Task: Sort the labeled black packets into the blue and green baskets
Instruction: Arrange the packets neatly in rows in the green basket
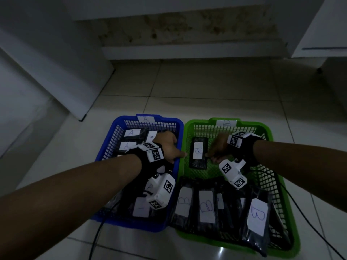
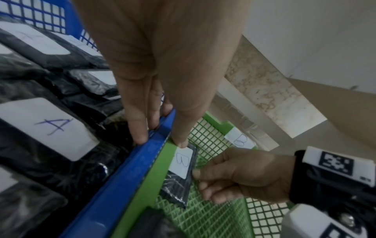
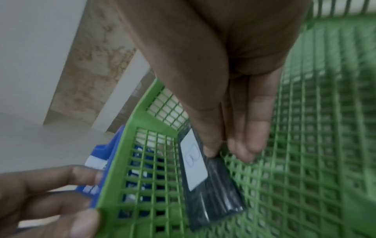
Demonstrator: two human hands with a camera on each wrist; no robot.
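Note:
A blue basket (image 1: 131,225) tagged A stands left of a green basket (image 1: 199,121) tagged B, their rims touching. Several black packets labelled A (image 1: 131,133) lie in the blue one. Several labelled B (image 1: 206,205) lie at the green one's near end. One B packet (image 1: 198,152) lies flat on the green mesh floor further back. My right hand (image 1: 212,154) pinches its right edge, the thumb on top (image 3: 225,153). My left hand (image 1: 178,156) grips the rims between the baskets, with fingers inside the blue wall (image 2: 122,177) and the thumb over the green rim (image 2: 146,182).
The baskets stand on a pale tiled floor. A white cabinet (image 1: 56,72) rises at the left, and a stained step runs along the back. Black cables trail from both wrists, one over the green basket's right side (image 1: 309,222) and one at the blue basket's front (image 1: 95,237).

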